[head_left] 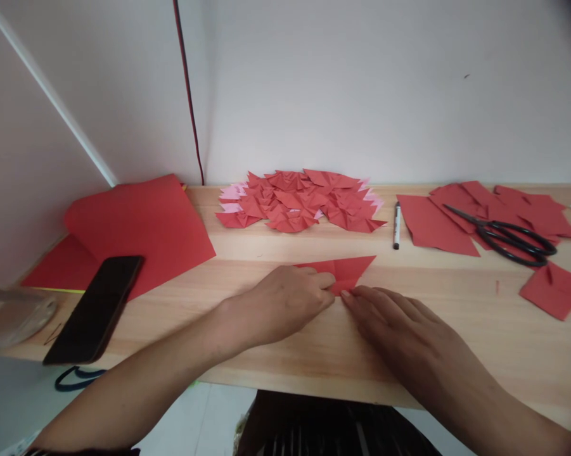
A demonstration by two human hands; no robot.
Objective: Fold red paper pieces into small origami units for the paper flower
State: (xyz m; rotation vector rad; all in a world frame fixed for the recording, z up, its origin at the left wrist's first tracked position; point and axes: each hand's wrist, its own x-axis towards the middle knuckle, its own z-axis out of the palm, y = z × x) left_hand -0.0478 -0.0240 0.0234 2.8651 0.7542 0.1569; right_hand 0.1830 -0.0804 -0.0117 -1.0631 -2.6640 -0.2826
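A folded piece of red paper point(345, 269) lies on the wooden table in front of me, its pointed right end showing past my fingers. My left hand point(285, 301) is closed over its left part, with the fingers curled and pressing on it. At the near edge, the fingertips of my right hand point(399, 323) hold the paper close to the left fingers. Both hands cover some of the paper, so its full shape is hidden.
Folded red and pink paper pieces point(297, 202) are heaped by the wall. To their right are a marker point(397, 226), red sheets point(437, 225) and black-handled scissors point(508, 237). A black phone point(95, 307) rests partly on large red paper point(142, 228) at left.
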